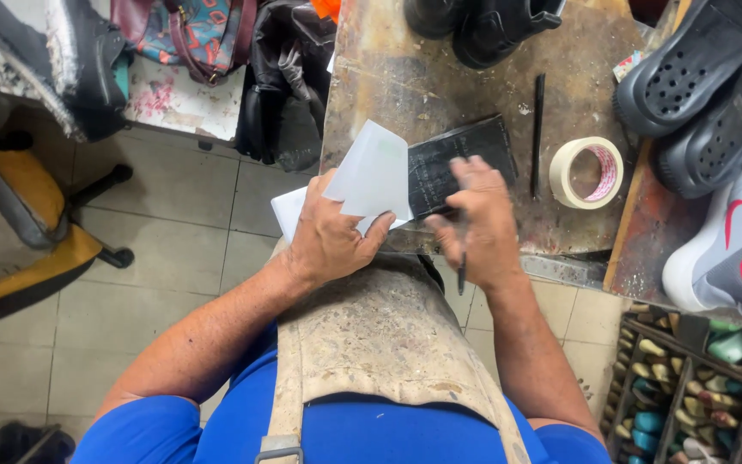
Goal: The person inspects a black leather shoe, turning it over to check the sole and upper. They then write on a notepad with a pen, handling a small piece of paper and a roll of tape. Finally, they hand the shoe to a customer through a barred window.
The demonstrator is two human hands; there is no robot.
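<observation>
A white paper sheet is gripped by the left hand, with the fingers and thumb closed on its lower edge. The sheet is bent and is held up over the near edge of the worn wooden table. Just beside it, a flat black piece is lying on the table, and part of its left side is covered by the paper. The right hand is laid on this black piece, with the fingertips pressed down on it. A thin dark pen is held in the right hand, with the fingers closed around it, and its lower end is pointed back toward the body. The two hands are close together but are not touching. Another dark pen is lying on the table to the right of the black piece. A roll of tape is seen near it, further to the right. Black shoes are placed at the far side of the table. More black shoes and a grey shoe with red marks are found on the right. A dirty apron is worn over a blue shirt.
</observation>
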